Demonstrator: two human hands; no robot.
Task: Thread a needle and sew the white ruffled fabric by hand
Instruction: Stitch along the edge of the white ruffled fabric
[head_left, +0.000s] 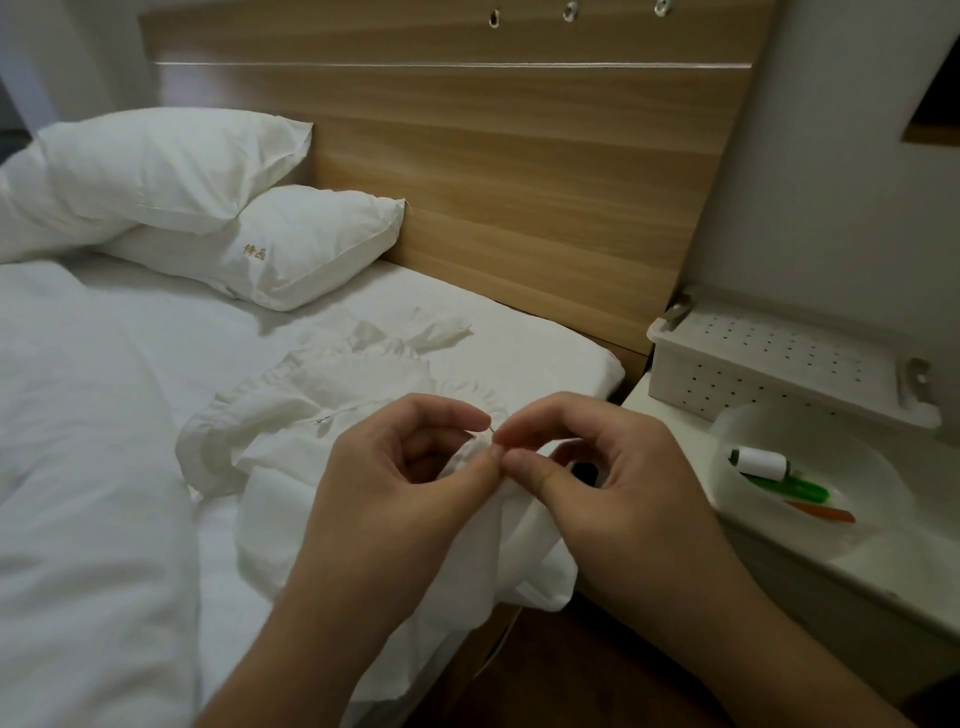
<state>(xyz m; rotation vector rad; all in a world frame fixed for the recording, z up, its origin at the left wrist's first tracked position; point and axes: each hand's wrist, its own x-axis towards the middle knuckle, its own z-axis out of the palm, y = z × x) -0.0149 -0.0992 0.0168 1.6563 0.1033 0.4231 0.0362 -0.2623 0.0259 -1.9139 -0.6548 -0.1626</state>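
Note:
The white ruffled fabric (332, 410) lies bunched on the bed's right edge and hangs over it toward me. My left hand (400, 467) pinches a gathered fold of the fabric between thumb and forefinger. My right hand (597, 467) meets it fingertip to fingertip and pinches a thin needle (491, 429), whose short metal tip shows between the two hands. The thread is too fine to make out.
A white bowl (810, 499) on the bedside stand at right holds a white thread spool (761, 462), a green tool and an orange one. Behind it stands a white perforated box (779, 358). Two pillows (260, 244) lean on the wooden headboard (519, 171). A duvet fills the left.

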